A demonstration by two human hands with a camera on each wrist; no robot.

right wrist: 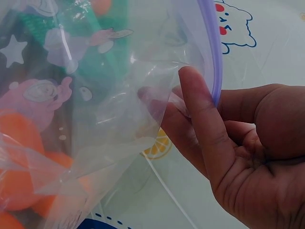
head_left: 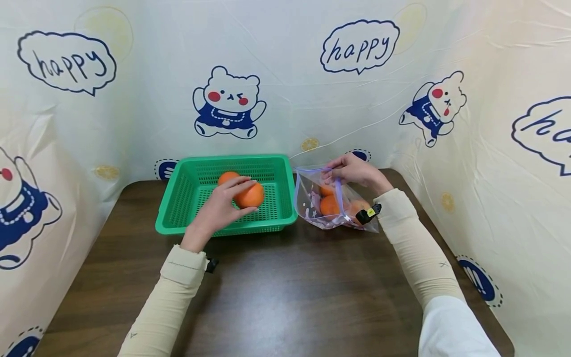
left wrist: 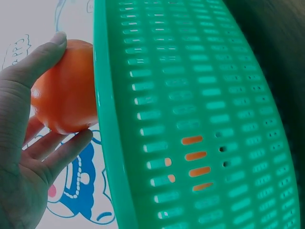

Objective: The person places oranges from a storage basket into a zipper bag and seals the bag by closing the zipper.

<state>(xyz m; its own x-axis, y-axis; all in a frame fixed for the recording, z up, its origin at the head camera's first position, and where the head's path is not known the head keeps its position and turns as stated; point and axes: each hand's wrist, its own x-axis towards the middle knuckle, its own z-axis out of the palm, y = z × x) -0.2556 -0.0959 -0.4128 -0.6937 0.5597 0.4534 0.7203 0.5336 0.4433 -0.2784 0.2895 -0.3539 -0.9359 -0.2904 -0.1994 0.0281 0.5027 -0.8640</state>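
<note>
My left hand (head_left: 223,206) grips an orange (head_left: 251,195) above the green plastic basket (head_left: 176,203). In the left wrist view the thumb and fingers curl round that orange (left wrist: 66,90), partly hidden by the basket's rim (left wrist: 102,95). Another orange (head_left: 228,177) lies in the basket behind the hand. At the right, my right hand (head_left: 354,171) pinches the upper edge of a clear zip bag (head_left: 308,198) with a purple seal. Several oranges (head_left: 330,205) sit inside the bag. From the right wrist, the fingers (right wrist: 202,105) show against the bag's purple-edged mouth.
The basket and the bag stand side by side at the back of a dark wooden table (head_left: 290,292). Behind and beside the table hangs a white printed curtain (head_left: 285,89) with bears and lettering. Each wrist carries a small black camera (head_left: 368,213).
</note>
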